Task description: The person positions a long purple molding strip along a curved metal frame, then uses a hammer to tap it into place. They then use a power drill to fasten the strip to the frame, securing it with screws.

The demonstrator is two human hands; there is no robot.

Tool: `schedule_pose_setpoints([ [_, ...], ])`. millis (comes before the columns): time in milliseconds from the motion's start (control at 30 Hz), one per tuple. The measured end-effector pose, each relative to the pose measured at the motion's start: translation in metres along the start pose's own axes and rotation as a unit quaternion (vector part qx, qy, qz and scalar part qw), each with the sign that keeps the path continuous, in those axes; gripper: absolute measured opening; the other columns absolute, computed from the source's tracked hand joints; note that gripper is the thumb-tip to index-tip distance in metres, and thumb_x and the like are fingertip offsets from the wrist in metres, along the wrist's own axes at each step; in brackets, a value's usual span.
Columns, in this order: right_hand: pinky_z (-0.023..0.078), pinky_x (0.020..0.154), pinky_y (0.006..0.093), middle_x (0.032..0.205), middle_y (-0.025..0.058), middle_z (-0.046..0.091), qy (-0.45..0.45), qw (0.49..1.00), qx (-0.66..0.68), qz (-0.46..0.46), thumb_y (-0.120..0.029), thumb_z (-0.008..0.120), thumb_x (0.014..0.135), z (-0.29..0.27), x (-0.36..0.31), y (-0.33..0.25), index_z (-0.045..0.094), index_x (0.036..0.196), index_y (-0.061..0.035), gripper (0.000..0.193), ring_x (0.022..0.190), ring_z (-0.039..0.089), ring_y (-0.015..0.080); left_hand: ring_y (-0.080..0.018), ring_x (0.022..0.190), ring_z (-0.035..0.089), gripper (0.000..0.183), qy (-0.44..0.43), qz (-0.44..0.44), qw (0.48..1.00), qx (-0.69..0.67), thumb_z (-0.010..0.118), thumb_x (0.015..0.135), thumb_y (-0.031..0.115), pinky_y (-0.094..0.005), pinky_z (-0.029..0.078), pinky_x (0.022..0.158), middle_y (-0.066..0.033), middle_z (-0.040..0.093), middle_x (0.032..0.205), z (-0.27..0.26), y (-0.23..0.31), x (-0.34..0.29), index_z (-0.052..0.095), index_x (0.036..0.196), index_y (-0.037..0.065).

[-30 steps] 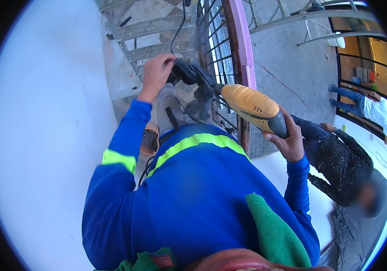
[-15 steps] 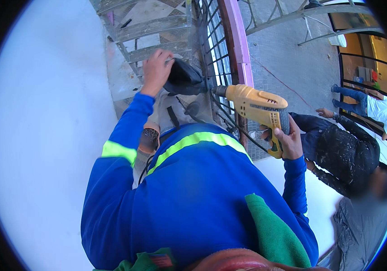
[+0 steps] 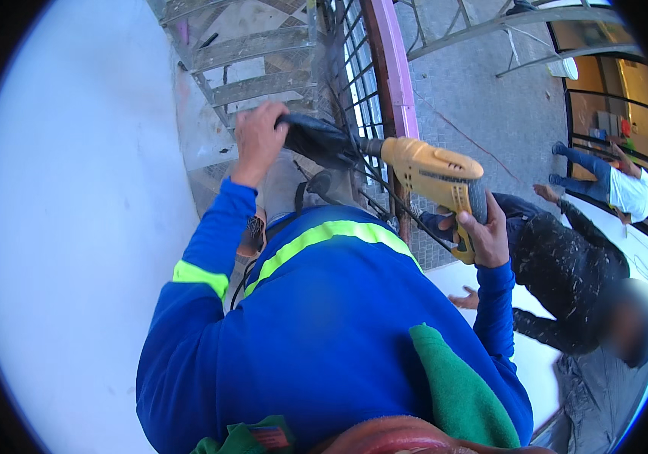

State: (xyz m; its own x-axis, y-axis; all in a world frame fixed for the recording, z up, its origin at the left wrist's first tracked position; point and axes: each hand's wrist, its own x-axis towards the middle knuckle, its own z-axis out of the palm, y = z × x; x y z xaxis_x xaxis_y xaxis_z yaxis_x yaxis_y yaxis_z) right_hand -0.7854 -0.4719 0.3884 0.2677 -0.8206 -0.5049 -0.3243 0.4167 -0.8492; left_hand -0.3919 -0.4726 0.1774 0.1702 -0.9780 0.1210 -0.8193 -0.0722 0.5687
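My left hand (image 3: 258,144) is closed on the edge of a black, soft, pouch-like thing (image 3: 316,142), whose exact kind I cannot make out. Wrapped round the grip of a yellow drill (image 3: 434,168) is my right hand (image 3: 488,233). The drill points left, its dark chuck close to the black thing's right end; whether they touch, I cannot tell. A black cord (image 3: 417,219) runs beside the drill. By my left hip hangs an orange-brown cup (image 3: 250,244), partly behind my sleeve, with small dark pieces inside.
A worn stepladder (image 3: 254,47) stands ahead, beside a pale wall (image 3: 66,227) on the left. A pink-edged post (image 3: 394,72) and black grille (image 3: 359,60) rise ahead. Co-workers in a dark, spattered jacket (image 3: 562,261) and a white shirt (image 3: 633,189) are at right, below a metal truss (image 3: 521,23).
The black thing has flattened and tilted, its opening less visible, as my left hand lowered slightly. The drill barely moved. The dark-jacketed co-worker's hand has come out further near my right arm.
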Motion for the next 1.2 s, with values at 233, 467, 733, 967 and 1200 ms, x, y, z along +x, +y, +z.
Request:
schedule_pose_setpoints([
  [233, 0.058, 0.063, 0.0277, 0.11, 0.02, 0.072, 0.019, 0.996, 0.082, 0.011, -0.03, 0.073, 0.094, 0.008, 0.031, -0.019, 0.053, 0.134, 0.0034, 0.056, 0.088, 0.073, 0.0218, -0.0304, 0.097, 0.066, 0.02, -0.127, -0.005, 0.99, 0.061, 0.068, 0.084, 0.017, -0.0464, 0.04, 0.078, -0.0053, 0.07, 0.099, 0.011, -0.038, 0.058, 0.066, 0.103, 0.015],
  [467, 0.056, 0.058, 0.0268, 0.108, 0.0199, 0.071, 0.028, 0.963, 0.21, 0.165, -0.029, 0.062, 0.102, 0.024, 0.075, -0.001, 0.053, 0.131, 0.0012, 0.044, 0.078, 0.072, 0.0216, -0.0301, 0.098, 0.065, 0.022, -0.083, 0.002, 0.993, 0.078, 0.064, 0.084, 0.015, -0.0457, 0.039, 0.078, -0.0052, 0.069, 0.101, -0.027, -0.069, 0.079, 0.065, 0.106, 0.016],
  [733, 0.059, 0.061, 0.0296, 0.109, 0.0212, 0.07, -0.036, 0.981, 0.183, 0.056, -0.024, 0.065, 0.1, 0.022, 0.08, 0.004, 0.051, 0.13, 0.0025, 0.043, 0.081, 0.073, 0.0221, -0.0328, 0.095, 0.067, 0.022, -0.062, -0.074, 0.984, 0.152, 0.063, 0.084, 0.01, -0.0455, 0.043, 0.078, -0.0069, 0.069, 0.098, -0.04, -0.084, 0.082, 0.065, 0.105, 0.017],
  [967, 0.057, 0.057, 0.027, 0.106, 0.0221, 0.071, -0.032, 0.98, 0.191, 0.037, -0.037, 0.064, 0.1, 0.024, 0.102, 0.003, 0.053, 0.128, 0.0018, 0.049, 0.079, 0.071, 0.0204, -0.034, 0.107, 0.065, 0.033, -0.179, -0.059, 0.982, 0.007, 0.072, 0.083, 0.015, -0.0453, 0.05, 0.085, -0.0081, 0.069, 0.109, -0.01, -0.083, 0.042, 0.067, 0.115, 0.013],
  [1200, 0.058, 0.06, 0.0276, 0.109, 0.022, 0.07, -0.035, 0.983, 0.18, 0.021, -0.037, 0.069, 0.096, 0.024, 0.105, -0.011, 0.052, 0.13, 0.0014, 0.054, 0.078, 0.071, 0.019, -0.0316, 0.105, 0.067, 0.029, -0.055, -0.048, 0.957, -0.282, 0.074, 0.084, 0.012, -0.0385, 0.051, 0.093, -0.0137, 0.071, 0.105, 0.029, -0.003, 0.063, 0.068, 0.11, 0.002],
])
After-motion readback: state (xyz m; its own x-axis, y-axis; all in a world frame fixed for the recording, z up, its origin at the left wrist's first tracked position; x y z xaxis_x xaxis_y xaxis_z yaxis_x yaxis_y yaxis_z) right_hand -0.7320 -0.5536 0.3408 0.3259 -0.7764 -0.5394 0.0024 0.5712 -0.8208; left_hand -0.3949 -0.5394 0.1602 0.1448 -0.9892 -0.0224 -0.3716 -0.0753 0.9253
